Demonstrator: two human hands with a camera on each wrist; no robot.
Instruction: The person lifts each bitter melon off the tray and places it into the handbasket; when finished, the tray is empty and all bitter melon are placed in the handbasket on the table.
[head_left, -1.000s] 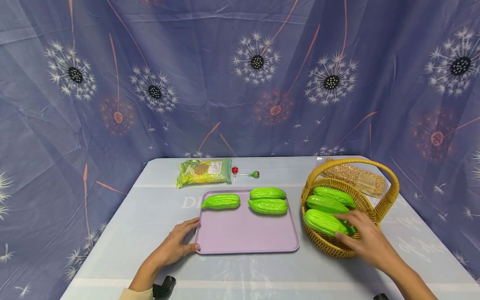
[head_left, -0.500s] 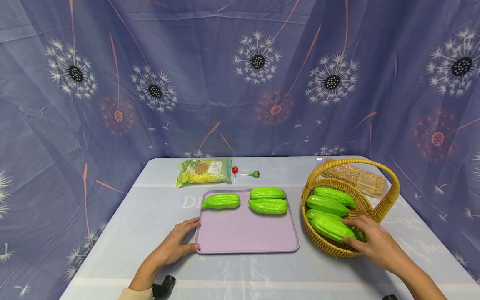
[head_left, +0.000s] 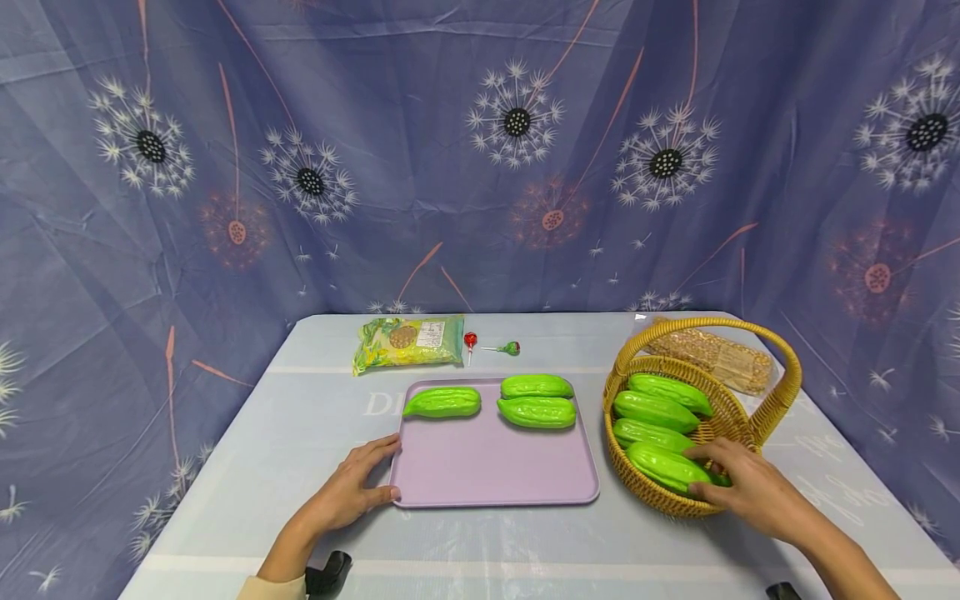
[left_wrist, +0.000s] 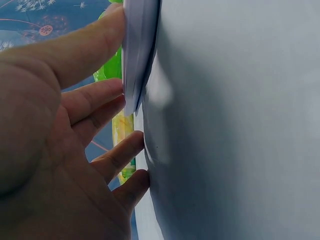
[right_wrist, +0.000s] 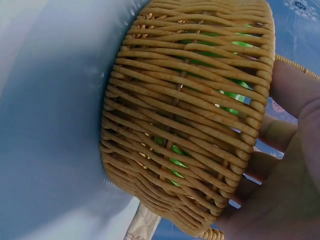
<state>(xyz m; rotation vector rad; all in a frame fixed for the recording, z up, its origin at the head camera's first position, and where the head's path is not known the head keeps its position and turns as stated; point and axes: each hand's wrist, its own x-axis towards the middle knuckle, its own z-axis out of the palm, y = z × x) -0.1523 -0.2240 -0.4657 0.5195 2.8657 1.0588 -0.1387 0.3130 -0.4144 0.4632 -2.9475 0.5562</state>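
Visibly, basket: four gourds; tray: three.

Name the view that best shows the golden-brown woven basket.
The head view: it shows the golden-brown woven basket nearly whole, with its arched handle and the long green vegetables inside. The right wrist view shows mainly its side wall close up; the left wrist view shows none.

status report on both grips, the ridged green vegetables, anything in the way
Left grip touching left rim of pale purple rectangular tray. Right grip pinching frontmost ridged green vegetable in tan woven basket. Arched basket handle beyond right grip, possible snag.
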